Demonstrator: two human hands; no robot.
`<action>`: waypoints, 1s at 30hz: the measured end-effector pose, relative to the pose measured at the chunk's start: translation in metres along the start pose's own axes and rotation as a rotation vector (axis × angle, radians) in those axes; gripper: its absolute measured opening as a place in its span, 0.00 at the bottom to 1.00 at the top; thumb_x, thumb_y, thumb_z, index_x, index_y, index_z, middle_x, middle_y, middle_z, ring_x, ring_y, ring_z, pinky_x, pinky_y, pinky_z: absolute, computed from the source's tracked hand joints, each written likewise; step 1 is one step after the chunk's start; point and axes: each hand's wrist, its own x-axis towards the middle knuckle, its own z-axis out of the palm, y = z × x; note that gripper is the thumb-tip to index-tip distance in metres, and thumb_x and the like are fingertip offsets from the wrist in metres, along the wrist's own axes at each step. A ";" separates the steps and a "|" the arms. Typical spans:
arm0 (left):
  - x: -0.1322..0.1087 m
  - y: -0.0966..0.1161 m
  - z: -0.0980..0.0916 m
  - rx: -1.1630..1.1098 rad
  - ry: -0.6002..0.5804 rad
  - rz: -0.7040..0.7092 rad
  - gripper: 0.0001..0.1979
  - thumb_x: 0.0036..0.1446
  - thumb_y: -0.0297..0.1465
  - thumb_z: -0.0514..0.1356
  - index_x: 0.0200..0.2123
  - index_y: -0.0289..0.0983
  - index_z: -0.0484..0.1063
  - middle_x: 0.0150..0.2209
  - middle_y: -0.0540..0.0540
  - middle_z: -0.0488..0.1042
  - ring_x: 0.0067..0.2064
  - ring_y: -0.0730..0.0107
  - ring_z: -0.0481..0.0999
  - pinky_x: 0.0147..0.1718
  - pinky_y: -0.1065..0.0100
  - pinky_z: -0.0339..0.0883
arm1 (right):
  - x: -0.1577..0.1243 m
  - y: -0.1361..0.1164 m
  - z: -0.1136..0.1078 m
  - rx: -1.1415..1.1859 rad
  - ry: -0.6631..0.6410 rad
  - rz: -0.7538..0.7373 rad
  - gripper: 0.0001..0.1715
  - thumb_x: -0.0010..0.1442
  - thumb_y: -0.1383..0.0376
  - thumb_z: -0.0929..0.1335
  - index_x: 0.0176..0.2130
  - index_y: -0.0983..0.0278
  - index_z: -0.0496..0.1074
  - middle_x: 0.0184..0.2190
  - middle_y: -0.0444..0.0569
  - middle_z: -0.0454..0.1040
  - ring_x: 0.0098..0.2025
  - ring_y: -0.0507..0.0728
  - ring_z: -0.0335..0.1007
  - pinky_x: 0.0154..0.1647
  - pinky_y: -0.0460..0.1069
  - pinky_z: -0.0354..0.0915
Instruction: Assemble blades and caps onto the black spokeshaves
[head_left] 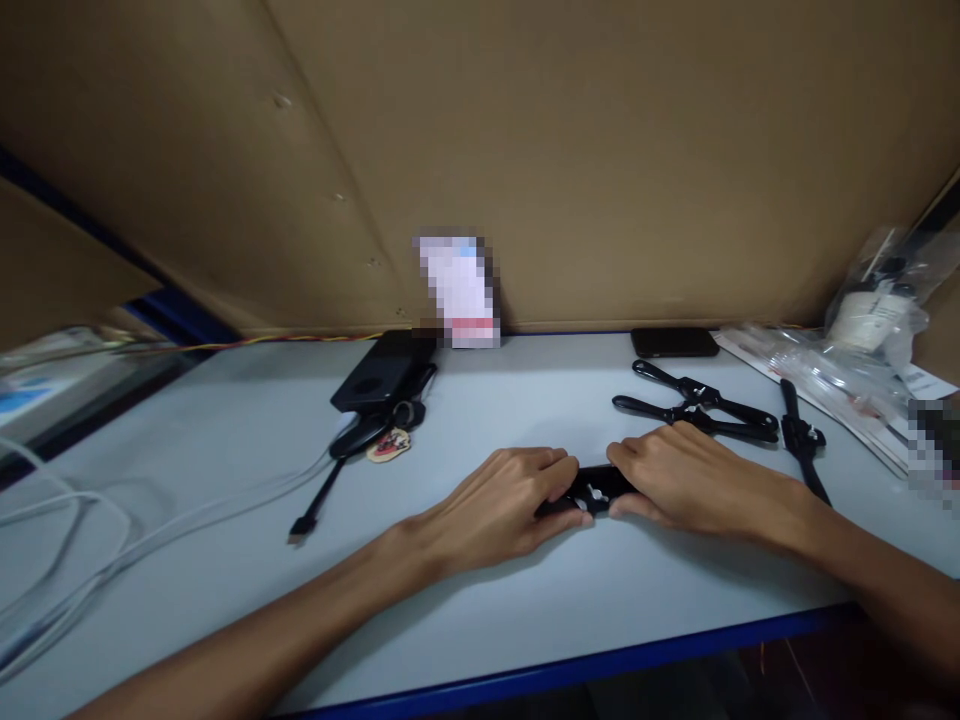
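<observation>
Both hands grip one black tool with a small silver part at its middle, low over the light grey table. My left hand is wrapped round its left end, and my right hand round its right end; the fingers hide both ends. Beyond my right hand lie two similar black tools, one behind the other and close together. Another black tool lies at their right, pointing toward the table's front, partly behind my right forearm.
A black box-like device, a cable with a plug and a small tag lie left of centre. White cables cross the left side. A dark phone, plastic bags and a cup stand along the back right.
</observation>
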 end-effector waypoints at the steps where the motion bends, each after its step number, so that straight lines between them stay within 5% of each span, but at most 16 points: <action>1: 0.000 0.000 0.000 0.000 0.001 0.000 0.20 0.69 0.46 0.53 0.29 0.39 0.61 0.26 0.51 0.66 0.25 0.71 0.61 0.24 0.68 0.52 | 0.000 0.000 0.000 0.005 0.004 0.002 0.15 0.64 0.58 0.72 0.42 0.68 0.74 0.34 0.53 0.80 0.33 0.61 0.76 0.28 0.51 0.51; 13: 0.001 0.001 -0.001 0.002 0.020 0.013 0.21 0.70 0.46 0.52 0.29 0.38 0.62 0.25 0.52 0.65 0.24 0.73 0.59 0.23 0.69 0.50 | -0.002 0.017 0.002 0.062 0.034 -0.051 0.05 0.64 0.65 0.71 0.37 0.65 0.73 0.30 0.47 0.77 0.28 0.55 0.70 0.27 0.49 0.46; 24: 0.000 0.001 -0.001 -0.004 0.010 0.002 0.21 0.69 0.46 0.53 0.29 0.38 0.63 0.26 0.52 0.65 0.24 0.73 0.59 0.23 0.69 0.50 | -0.003 0.013 -0.001 0.079 0.066 -0.045 0.06 0.63 0.64 0.70 0.38 0.65 0.73 0.29 0.47 0.77 0.28 0.54 0.68 0.27 0.49 0.47; 30: 0.000 0.001 -0.001 0.000 0.006 0.001 0.20 0.69 0.46 0.53 0.29 0.38 0.62 0.26 0.52 0.65 0.24 0.72 0.60 0.24 0.69 0.51 | -0.006 0.003 -0.005 0.240 0.061 -0.166 0.11 0.63 0.73 0.65 0.32 0.65 0.75 0.29 0.47 0.78 0.28 0.52 0.69 0.30 0.48 0.53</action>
